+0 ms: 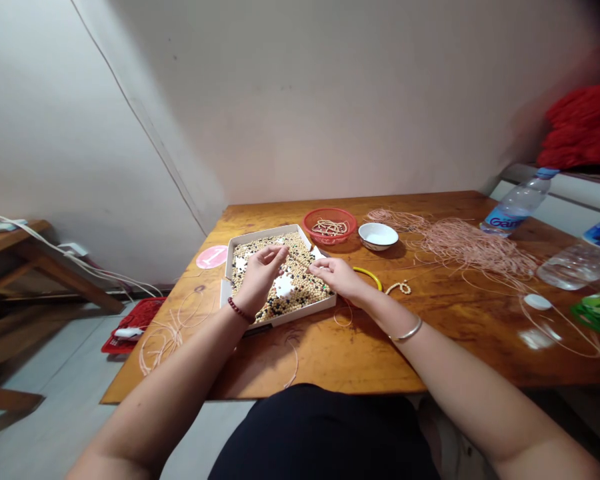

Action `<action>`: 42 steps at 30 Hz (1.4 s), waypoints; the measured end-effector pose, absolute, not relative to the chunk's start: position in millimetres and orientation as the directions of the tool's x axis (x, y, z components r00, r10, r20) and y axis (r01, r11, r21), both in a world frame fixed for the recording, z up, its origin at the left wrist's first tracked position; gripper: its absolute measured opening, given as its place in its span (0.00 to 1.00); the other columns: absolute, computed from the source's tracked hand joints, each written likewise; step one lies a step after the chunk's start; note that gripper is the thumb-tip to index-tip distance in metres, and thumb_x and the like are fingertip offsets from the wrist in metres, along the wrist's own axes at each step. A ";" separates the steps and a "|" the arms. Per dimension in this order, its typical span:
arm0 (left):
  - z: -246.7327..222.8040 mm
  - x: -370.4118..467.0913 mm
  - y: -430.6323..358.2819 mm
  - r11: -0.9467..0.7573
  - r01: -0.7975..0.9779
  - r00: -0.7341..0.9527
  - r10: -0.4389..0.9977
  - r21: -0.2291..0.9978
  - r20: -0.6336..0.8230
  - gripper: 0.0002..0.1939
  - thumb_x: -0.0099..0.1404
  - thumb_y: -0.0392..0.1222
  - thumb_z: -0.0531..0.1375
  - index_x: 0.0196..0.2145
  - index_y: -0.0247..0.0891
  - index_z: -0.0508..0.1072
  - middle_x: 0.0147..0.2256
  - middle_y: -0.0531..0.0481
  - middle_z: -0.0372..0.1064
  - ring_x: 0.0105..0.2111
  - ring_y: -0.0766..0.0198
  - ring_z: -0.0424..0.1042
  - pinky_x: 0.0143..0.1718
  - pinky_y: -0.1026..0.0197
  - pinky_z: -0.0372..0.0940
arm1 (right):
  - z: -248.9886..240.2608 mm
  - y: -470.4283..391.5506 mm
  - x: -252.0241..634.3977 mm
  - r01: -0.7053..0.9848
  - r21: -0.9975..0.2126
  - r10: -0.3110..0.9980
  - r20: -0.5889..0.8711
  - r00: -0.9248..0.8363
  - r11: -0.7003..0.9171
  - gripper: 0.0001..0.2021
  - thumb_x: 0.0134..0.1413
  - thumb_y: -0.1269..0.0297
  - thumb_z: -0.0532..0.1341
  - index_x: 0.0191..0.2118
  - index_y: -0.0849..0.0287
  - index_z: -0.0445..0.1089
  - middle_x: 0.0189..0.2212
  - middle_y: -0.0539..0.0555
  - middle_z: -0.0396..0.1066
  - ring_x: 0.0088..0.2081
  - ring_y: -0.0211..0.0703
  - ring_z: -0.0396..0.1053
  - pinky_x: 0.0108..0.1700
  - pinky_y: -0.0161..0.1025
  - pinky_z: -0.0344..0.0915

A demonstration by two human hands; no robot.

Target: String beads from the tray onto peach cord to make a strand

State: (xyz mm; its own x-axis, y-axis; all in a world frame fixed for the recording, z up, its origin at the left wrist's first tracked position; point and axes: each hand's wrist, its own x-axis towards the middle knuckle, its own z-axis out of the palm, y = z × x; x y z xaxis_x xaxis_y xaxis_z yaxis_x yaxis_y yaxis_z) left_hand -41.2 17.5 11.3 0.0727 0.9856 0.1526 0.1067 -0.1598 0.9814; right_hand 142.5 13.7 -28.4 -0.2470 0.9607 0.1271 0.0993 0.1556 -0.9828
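Note:
A shallow white box (280, 323) on the wooden table holds many small beads (307, 293), mostly cream with some black. Over its left half is my left hand (263, 270), its thumb and fingers pinched together. My right hand (334, 275) is closed in a pinch at the box's right side, fingertips pointing toward the left hand. Whatever either pinch holds is too small to make out. Below the right hand, a thin pink cord (349, 320) curves over the table beside the box.
Behind the box stand a red basket (330, 239) with beaded strands and a white bowl (379, 247). To the right lie a yellow ring-shaped piece (373, 275), a beaded loop (399, 287), a pink cord pile (475, 247) and a plastic bottle (517, 203). More cord (163, 343) lies left.

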 end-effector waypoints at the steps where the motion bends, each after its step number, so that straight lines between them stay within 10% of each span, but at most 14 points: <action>1: 11.4 -40.9 17.2 -0.167 0.100 0.071 0.984 0.981 0.161 0.19 0.55 0.57 0.62 0.33 0.38 0.72 0.36 0.46 0.68 0.35 0.64 0.67 0.29 0.67 0.64 | -28.9 13.9 142.5 0.100 -0.981 0.960 0.135 -0.245 0.163 0.20 0.47 0.48 0.61 0.33 0.64 0.73 0.18 0.46 0.59 0.20 0.31 0.49 0.22 0.32 0.42; 16: 10.0 -42.2 19.5 -0.221 0.101 0.051 0.975 0.970 0.216 0.19 0.57 0.58 0.60 0.33 0.39 0.70 0.38 0.46 0.71 0.38 0.64 0.70 0.29 0.68 0.63 | -28.1 15.3 140.7 0.058 -0.976 0.952 0.191 -0.239 0.211 0.23 0.54 0.47 0.55 0.32 0.62 0.76 0.12 0.43 0.47 0.17 0.33 0.46 0.21 0.33 0.44; 27: 8.5 -41.8 21.5 -0.346 0.162 0.015 0.937 0.924 0.348 0.19 0.60 0.57 0.59 0.33 0.36 0.66 0.34 0.43 0.74 0.32 0.63 0.73 0.25 0.67 0.63 | -29.2 12.5 139.7 0.159 -0.955 0.949 0.208 -0.235 0.249 0.17 0.49 0.52 0.61 0.32 0.64 0.75 0.15 0.45 0.55 0.18 0.30 0.43 0.22 0.33 0.38; 38: 10.5 -39.5 13.9 -0.527 0.203 -0.081 0.831 0.825 0.551 0.14 0.66 0.53 0.53 0.35 0.39 0.60 0.23 0.52 0.71 0.29 0.63 0.76 0.20 0.68 0.61 | -17.6 3.1 136.5 0.167 -0.898 0.902 0.364 -0.234 0.406 0.11 0.48 0.56 0.63 0.28 0.60 0.75 0.32 0.55 0.70 0.35 0.40 0.65 0.33 0.34 0.59; 42: 10.0 -40.0 15.5 -0.540 0.172 -0.041 0.832 0.824 0.553 0.13 0.66 0.51 0.55 0.36 0.38 0.61 0.25 0.51 0.71 0.28 0.65 0.75 0.20 0.69 0.62 | -20.1 2.7 134.8 0.080 -0.955 0.923 0.252 -0.291 0.286 0.14 0.48 0.54 0.62 0.28 0.62 0.73 0.25 0.52 0.69 0.28 0.37 0.65 0.32 0.35 0.61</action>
State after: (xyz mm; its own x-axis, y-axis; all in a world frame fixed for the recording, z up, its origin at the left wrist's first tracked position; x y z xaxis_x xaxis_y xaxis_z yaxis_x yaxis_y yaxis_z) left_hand -40.0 15.5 10.0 -0.0411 0.8320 0.5533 0.1722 -0.5396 0.8241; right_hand 134.8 2.7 -20.1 -0.2911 0.9230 0.2517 0.0798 0.2856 -0.9550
